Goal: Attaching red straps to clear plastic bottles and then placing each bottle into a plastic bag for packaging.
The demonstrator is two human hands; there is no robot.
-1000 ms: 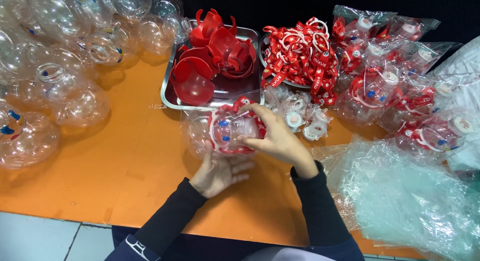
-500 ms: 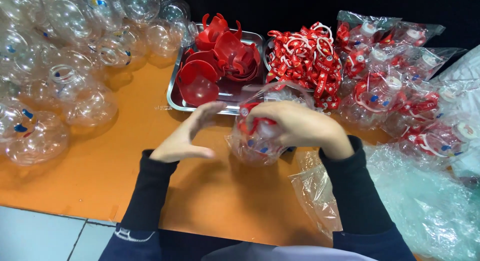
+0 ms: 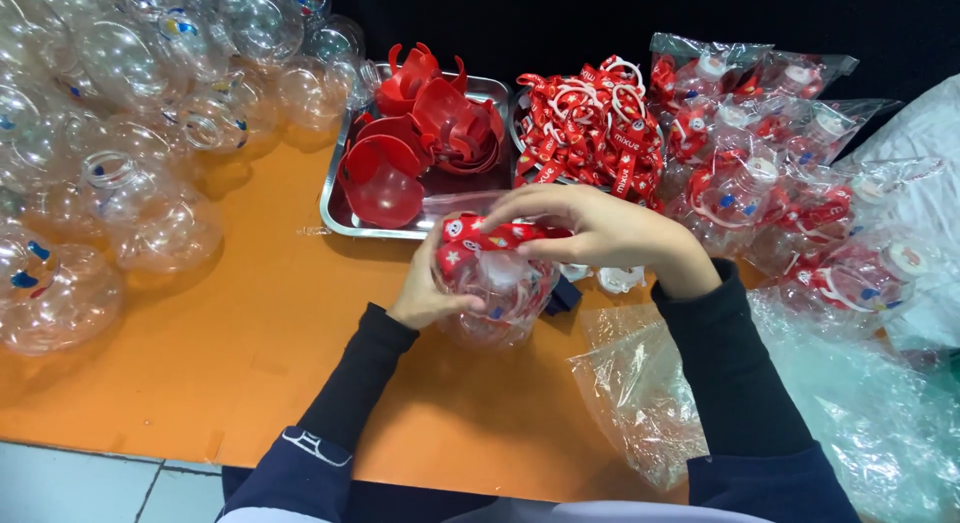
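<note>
My left hand (image 3: pixel 428 298) cups the left side of a clear round plastic bottle (image 3: pixel 497 295) that rests on the orange table (image 3: pixel 250 363). A red strap (image 3: pixel 490 235) with small white figures lies across the top of the bottle. My right hand (image 3: pixel 600 233) pinches that strap from above, fingers closed on it. Both sleeves are black.
A steel tray (image 3: pixel 335 208) with red plastic cup halves stands behind the bottle, a second tray piled with red straps (image 3: pixel 590 133) beside it. Several clear round bottles (image 3: pixel 120 183) crowd the left. Bagged finished bottles (image 3: pixel 790 173) and empty clear bags (image 3: pixel 640 403) lie at the right.
The bottle has come down from mid-air nearer the table. My left hand moved in from the left to grip its side. My right hand shifted to the strap on top.
</note>
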